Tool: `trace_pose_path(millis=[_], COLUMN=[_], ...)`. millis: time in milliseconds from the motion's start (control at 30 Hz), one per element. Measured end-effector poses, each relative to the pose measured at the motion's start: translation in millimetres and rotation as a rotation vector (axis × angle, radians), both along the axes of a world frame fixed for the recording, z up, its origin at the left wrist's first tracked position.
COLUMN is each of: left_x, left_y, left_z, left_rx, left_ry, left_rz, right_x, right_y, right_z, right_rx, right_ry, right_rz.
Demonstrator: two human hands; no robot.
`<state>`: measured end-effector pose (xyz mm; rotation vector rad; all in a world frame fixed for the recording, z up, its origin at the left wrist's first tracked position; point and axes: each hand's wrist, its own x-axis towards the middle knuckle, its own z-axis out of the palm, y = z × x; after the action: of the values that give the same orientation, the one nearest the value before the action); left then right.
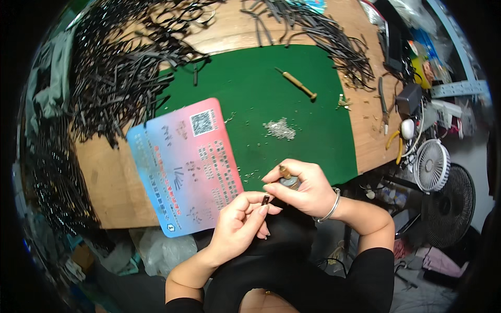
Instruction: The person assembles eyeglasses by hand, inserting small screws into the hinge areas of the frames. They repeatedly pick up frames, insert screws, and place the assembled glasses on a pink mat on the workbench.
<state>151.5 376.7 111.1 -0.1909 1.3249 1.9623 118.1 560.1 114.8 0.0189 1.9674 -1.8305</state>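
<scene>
My left hand [241,221] pinches a short dark piece with a metallic end [265,200] between thumb and fingertips. Most of that piece's length is hidden by the hand. Close beside it, my right hand [308,190] is closed around a small brass-and-grey metal tool [285,173] with a rounded body. Both hands meet just off the near edge of the green mat [313,151]. Beyond them on the mat lies a small heap of tiny silvery metal parts [280,129]. Farther back rests a slim brass-coloured screwdriver [297,85].
A pink-and-blue printed card [182,167] overlaps the mat's left side. Tangled thin dark strips [115,83] cover the wooden table's [115,201] far left, with more strips [334,44] at the back. Yellow-handled pliers [394,146] and a white fan [432,165] are at the right.
</scene>
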Motion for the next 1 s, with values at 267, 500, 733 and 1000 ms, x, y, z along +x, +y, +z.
trace_pose_path(millis=[267,500,733,1000], left_x=[0,-1,-1,-4], left_y=[2,3,0,1], left_z=[-10,-19,-23,-22], left_rx=[0.068,0.073,0.105,0.078], left_ry=[0.052,0.029,-0.012,0.095], left_rz=[0.118,0.088,0.076,0.04], right_x=[-1,-1,1,-19], right_y=[-13,-2,-4,4], right_z=[-6,-13,-14,-5], right_rx=[0.098,0.156,0.139,-0.119], right_ry=[0.185,0.379,0.334,-0.314], right_rz=[-0.05,-0.004,0.001,0.155])
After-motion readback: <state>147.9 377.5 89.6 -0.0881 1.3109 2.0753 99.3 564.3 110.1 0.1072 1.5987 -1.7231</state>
